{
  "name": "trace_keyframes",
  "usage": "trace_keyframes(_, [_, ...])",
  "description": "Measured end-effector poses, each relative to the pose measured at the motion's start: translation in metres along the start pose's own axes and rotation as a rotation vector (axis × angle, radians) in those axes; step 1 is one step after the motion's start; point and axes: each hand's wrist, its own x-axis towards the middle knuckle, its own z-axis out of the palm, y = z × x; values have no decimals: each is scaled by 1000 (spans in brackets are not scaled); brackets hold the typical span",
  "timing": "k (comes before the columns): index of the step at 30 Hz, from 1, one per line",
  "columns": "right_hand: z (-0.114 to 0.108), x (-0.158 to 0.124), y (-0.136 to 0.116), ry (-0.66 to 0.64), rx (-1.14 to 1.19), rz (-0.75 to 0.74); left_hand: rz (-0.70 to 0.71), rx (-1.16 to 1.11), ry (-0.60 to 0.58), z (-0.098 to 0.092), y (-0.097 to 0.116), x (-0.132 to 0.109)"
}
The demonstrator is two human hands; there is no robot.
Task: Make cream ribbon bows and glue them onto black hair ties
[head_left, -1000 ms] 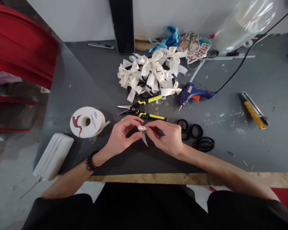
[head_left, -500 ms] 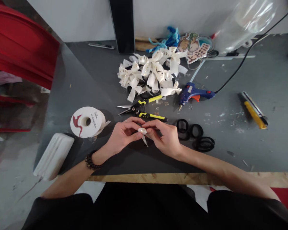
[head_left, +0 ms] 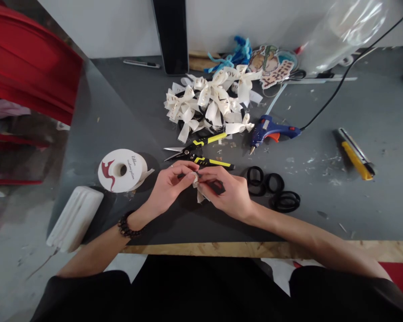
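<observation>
Close to the table's front edge, my left hand (head_left: 169,185) and my right hand (head_left: 230,190) meet, with fingers pinched on a short white ribbon (head_left: 200,196). Its knotted part sits between the fingertips and a loose tail hangs below; the fingers hide much of it. Just beyond them lie yellow-and-black snips (head_left: 196,153), blades to the left. Black hair ties (head_left: 275,183) rest to the right of my right hand. A ribbon spool (head_left: 116,179) stands left of my left hand. Behind the snips is a pile of white ribbon bows (head_left: 215,98) on black bands.
A blue glue gun (head_left: 270,129) lies right of the bows, its cord running back right. Farther right is a yellow utility knife (head_left: 356,156). A white box-shaped device (head_left: 75,219) sits at the left edge. A phone (head_left: 171,36) leans on the back wall.
The ribbon has turned between my fingers; its knot has shifted slightly left and its tail now hangs wider. Both hands stay in nearly the same place.
</observation>
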Motion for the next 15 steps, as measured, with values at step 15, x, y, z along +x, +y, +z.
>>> trace_keyframes(15, [1, 1, -1, 11, 35, 33, 5, -94, 115, 2, -5, 1])
